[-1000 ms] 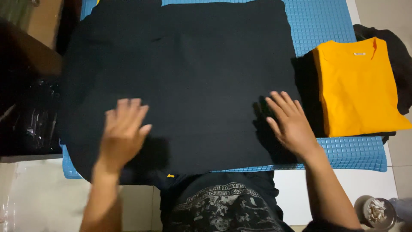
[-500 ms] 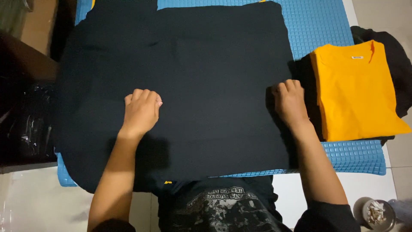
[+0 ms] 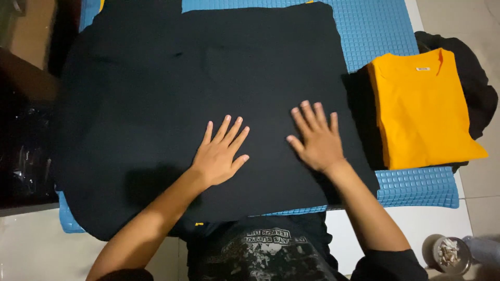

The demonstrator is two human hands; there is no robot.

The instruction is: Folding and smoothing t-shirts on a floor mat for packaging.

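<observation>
Beside the folded orange shirt (image 3: 424, 112), both hands' fingers (image 3: 229, 130) press flat, spread, on black cloth (image 3: 208, 78).

Folded orange shirt (image 3: 424, 109) crowds the right side.

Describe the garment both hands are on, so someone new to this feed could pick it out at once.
Start at the blue gridded mat that covers the work surface. The black garment lies spread flat over most of it, with the left hand and the right hand pressed palm down on its near half. Unlike the folded orange shirt at the mat's right edge, it is dark, unfolded and far larger.
</observation>
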